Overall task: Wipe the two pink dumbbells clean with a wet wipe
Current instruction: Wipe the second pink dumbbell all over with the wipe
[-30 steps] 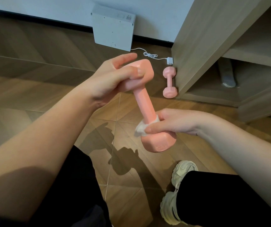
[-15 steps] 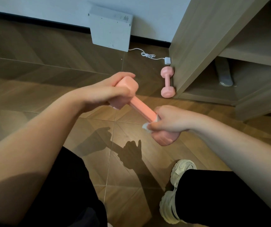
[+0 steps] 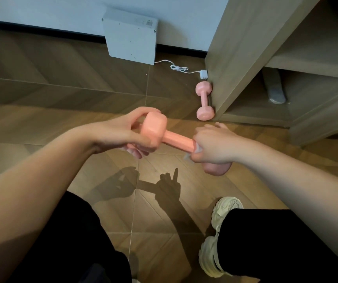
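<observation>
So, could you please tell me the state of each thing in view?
Pink dumbbell in hand: off the wooden floor, tilted.
Crumpled white wet wipe: pressed round its handle.
Left hand: grips the upper head.
Right hand: grips the wipe and handle.
Second pink dumbbell: lying on the floor against the wooden cabinet.
White cable: loosely coiled on the floor.

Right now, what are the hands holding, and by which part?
Both hold one pink dumbbell. The left hand grips one head; the right hand wraps a wet wipe round the bar beside the other head.
</observation>
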